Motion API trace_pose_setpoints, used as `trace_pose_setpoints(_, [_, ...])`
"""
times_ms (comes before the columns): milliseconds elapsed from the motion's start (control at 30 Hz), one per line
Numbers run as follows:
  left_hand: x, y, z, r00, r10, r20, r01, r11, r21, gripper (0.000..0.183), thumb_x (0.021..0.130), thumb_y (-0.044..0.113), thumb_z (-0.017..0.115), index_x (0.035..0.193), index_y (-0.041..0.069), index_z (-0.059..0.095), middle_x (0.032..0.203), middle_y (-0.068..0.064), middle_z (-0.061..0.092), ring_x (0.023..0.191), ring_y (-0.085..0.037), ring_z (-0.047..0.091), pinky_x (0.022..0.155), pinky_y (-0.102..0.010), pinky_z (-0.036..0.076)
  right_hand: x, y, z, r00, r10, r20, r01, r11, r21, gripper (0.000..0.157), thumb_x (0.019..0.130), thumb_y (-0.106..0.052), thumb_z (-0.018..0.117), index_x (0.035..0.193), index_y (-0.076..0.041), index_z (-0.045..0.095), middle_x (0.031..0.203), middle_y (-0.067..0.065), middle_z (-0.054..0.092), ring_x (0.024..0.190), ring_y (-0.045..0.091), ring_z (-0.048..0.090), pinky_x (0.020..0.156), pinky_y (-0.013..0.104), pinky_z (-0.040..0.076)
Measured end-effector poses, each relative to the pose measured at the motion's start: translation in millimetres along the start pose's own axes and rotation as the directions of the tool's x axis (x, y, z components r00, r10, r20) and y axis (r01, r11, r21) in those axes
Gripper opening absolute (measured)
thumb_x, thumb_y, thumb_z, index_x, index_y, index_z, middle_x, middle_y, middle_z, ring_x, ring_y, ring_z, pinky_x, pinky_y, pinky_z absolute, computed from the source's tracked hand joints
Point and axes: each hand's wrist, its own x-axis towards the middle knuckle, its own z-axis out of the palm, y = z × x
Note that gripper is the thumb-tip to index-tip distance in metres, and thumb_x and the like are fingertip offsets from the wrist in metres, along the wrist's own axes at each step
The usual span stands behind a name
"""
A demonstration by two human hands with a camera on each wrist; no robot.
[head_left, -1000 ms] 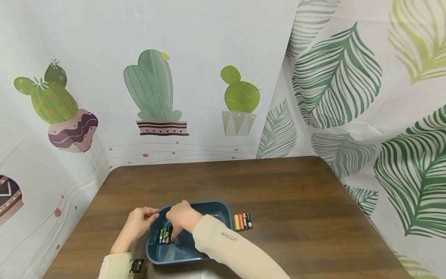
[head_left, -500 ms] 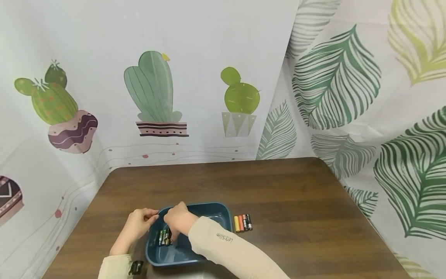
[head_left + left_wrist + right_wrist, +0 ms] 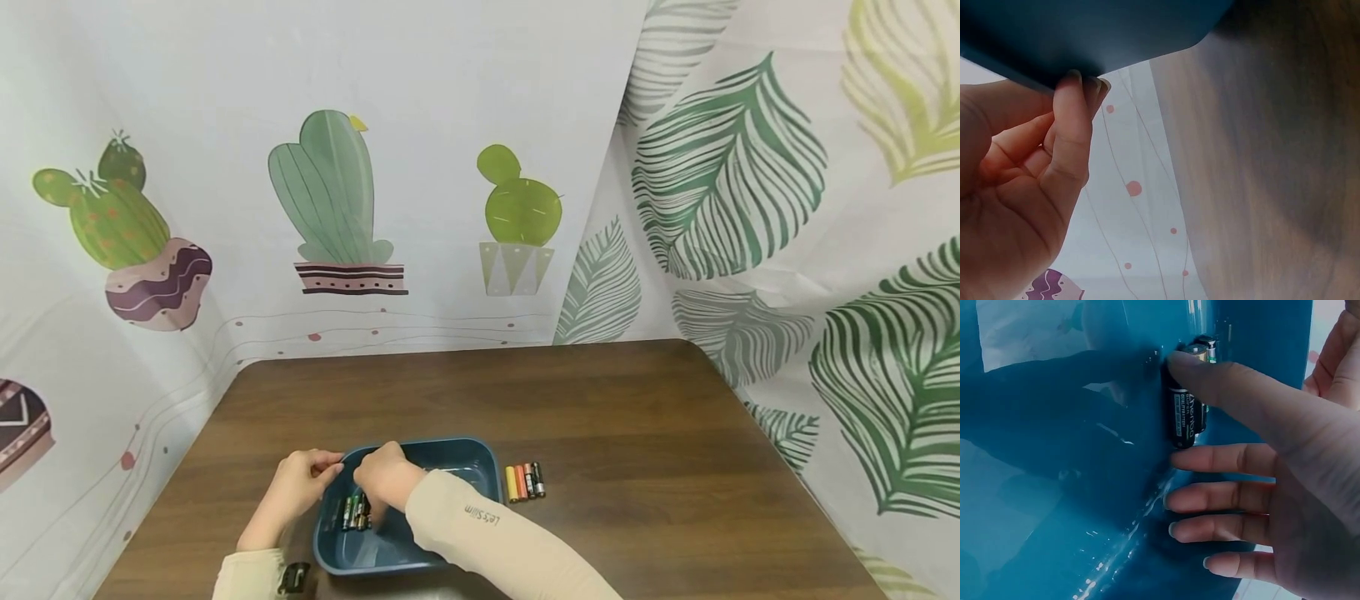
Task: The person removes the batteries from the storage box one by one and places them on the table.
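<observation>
A blue tray lies on the wooden table, and its left rim is pinched between thumb and fingers of my left hand. The left wrist view shows that grip from below, at the tray's edge. Inside the tray, my right hand reaches over a short row of batteries near the left wall. Up close in the right wrist view, thumb and index finger pinch a black battery at its two ends. Its other fingers are straight. More batteries behind it are partly hidden by the thumb.
To the right of the tray, several batteries, yellow, orange and black among them, lie side by side on the table. A cloth printed with cacti and leaves hangs behind the table's back edge.
My right hand has shifted slightly left within the tray toward the battery row, then stayed nearly still. The left hand keeps its hold on the rim.
</observation>
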Motion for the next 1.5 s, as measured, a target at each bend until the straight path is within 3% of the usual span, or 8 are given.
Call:
trace_pose_setpoints(833, [-0.7,4.4,3.4,1.000,-0.001,-0.003,0.001,1.000,0.003,0.014,0.077,0.009,0.065,0.090,0.006,0.070,0.081,-0.005,0.066,0.061,-0.009,0.054,0.052,-0.022,0.042,-6,6,8.6,0.996,-0.055,-0.071,0.057,0.998,0.025,0.049,0.058,-0.065,0.066,0.097,-0.035,0.060,0.083,-0.017,0.059,0.071,0.002,0.052,0.072,0.026,0.042])
trace_pose_setpoints(1300, [-1.1,2.0,-0.4,1.000,0.009,0.001,-0.009,1.000,0.007,0.014,0.077,0.009,0.065,0.090,0.005,0.070,0.082,-0.007,0.066,0.062,-0.011,0.055,0.051,-0.022,0.043,-18,20,-1.0,0.992,-0.050,-0.113,0.054,0.998,0.030,0.051,0.057,-0.068,0.064,0.094,-0.034,0.061,0.083,-0.017,0.058,0.070,0.002,0.052,0.067,0.027,0.043])
trace_pose_setpoints(1500, [-0.4,2.4,-0.3,1.000,0.000,-0.002,0.000,1.000,0.006,0.013,0.077,0.009,0.065,0.089,0.005,0.070,0.080,-0.007,0.065,0.060,-0.010,0.053,0.050,-0.022,0.042,-29,30,-7.5,0.981,-0.090,-0.170,0.104,0.992,0.074,0.048,0.060,-0.066,0.063,0.096,-0.033,0.060,0.084,-0.017,0.059,0.074,0.003,0.052,0.072,0.026,0.040])
